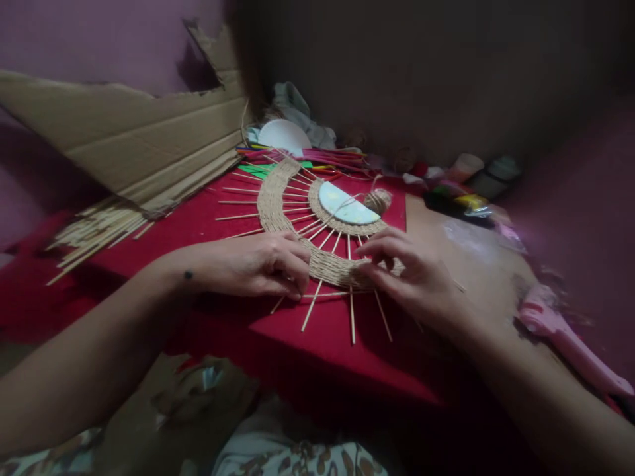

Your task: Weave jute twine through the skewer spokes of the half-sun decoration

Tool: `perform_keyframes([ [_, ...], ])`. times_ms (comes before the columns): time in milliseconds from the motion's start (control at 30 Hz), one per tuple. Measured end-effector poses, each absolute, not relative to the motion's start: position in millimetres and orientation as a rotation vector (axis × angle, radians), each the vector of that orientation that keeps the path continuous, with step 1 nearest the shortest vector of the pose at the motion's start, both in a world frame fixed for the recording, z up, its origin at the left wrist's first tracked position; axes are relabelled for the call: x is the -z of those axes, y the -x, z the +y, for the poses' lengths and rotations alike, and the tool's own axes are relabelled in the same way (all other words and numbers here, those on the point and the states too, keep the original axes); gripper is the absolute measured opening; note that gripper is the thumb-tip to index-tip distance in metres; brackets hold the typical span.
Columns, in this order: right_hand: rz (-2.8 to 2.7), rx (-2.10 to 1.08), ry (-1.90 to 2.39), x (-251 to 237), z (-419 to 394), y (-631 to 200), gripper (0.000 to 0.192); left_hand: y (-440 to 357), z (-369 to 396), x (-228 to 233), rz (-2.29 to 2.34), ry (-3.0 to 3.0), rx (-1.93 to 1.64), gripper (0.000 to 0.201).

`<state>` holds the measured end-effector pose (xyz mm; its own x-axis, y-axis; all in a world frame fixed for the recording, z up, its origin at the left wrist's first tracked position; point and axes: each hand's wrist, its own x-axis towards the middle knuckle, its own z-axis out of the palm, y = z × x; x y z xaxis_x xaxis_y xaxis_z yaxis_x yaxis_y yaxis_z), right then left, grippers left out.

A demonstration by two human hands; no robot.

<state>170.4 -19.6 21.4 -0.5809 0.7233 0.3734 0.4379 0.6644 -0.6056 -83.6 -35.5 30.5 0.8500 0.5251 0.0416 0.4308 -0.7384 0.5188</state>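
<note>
Patterned fabric [297, 456] over your lap lies closest, below both your forearms. Your left hand [258, 264] rests palm down, its fingers [292, 274] curled onto the near rim of the round woven piece of tan twine and thin wooden sticks [288, 211]. Your right hand [411, 277] meets it from the other side, and its fingertips [370, 268] pinch the same woven band, so both hands are closed on the weaving, with only a short stretch of band between them.

This woven piece lies flat on the red cloth [238, 330]. It has no single long axis; its sticks spread out like rays, and about four free ends point toward you just under your fingers. At its centre, beyond your fingertips, sits one pale blue disc [344, 203], and one small ball of tan twine [378, 198] lies touching the inner ring.

Farther from your left fingers are a bundle of loose sticks [94, 231], too many to count, and a torn brown cardboard sheet [133, 139]. One white bowl [284, 135] stands behind; I cannot tell what it contains. A pink plastic tool [570, 344] lies beyond your right wrist.
</note>
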Motion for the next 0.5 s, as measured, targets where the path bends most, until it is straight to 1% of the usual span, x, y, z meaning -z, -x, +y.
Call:
perform_keyframes([
  [67, -2.333, -0.880, 0.816, -24, -21, -153, 0.005, 85, -38, -28, 0.700, -2.539, -0.280, 0.016],
  [133, -2.364, -1.037, 0.720, -22, -16, -141, 0.005, 86, -40, -25, 0.702, -2.556, -0.297, 0.015],
  [200, -2.414, -1.109, 0.628, -16, -7, -135, 0.007, 87, -43, -23, 0.717, -2.570, -0.306, 0.014],
  [267, -2.490, -1.108, 0.534, -10, 0, -134, 0.010, 89, -47, -21, 0.745, -2.580, -0.306, 0.015],
  [367, -2.643, -0.932, 0.419, -8, 2, -137, 0.015, 89, -55, -17, 0.793, -2.609, -0.309, 0.017],
  [433, -2.790, -0.658, 0.353, -11, -3, -138, 0.016, 89, -62, -16, 0.817, -2.632, -0.325, 0.018],
  [500, -2.968, -0.296, 0.296, -16, -10, -137, 0.015, 87, -68, -17, 0.820, -2.644, -0.346, 0.017],
])
